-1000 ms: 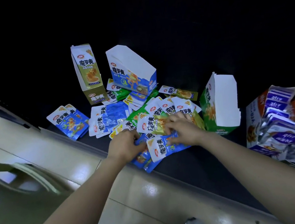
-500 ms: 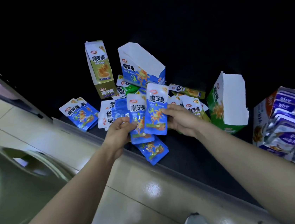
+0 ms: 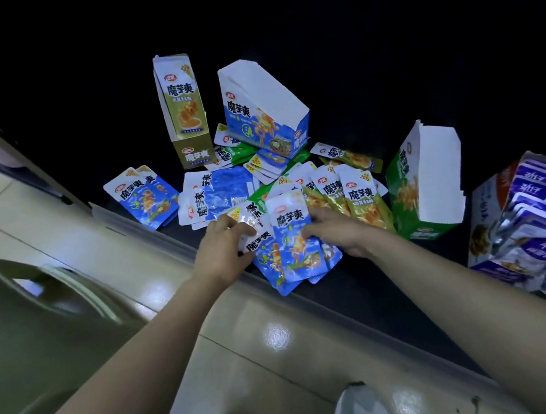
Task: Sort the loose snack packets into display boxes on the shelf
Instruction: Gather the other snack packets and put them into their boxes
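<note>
Blue packets (image 3: pixel 297 238): a small fan of them at the near edge of the shelf (image 3: pixel 359 285), in front of the heap, held from both sides.
Left grip (image 3: pixel 220 247): fingers curled round the fan's left edge, pinching it.
Right grip (image 3: pixel 335 230): fingers curled over the top packet's right edge; the thumb is hidden.
Why held so: probably to square same-colour packets into one stack that drops into a box in one go.
Blue box (image 3: pixel 264 112): far behind the heap, open-topped and leaning; its matching print suggests it is where they go.
Other boxes: olive box (image 3: pixel 182 108) upright to its left; green box (image 3: pixel 424 176) at the right, also open.
Loose heap: olive packets (image 3: pixel 364 203) and green ones between the boxes; two more blue ones (image 3: pixel 144 197) lie apart, left.
Shelf: low, dark and matt, with a pale front lip.
Room: dim; glossy pale floor tiles (image 3: pixel 246 346), shoes (image 3: pixel 363 411) near, and a box of purple packets (image 3: pixel 534 211) far right.
</note>
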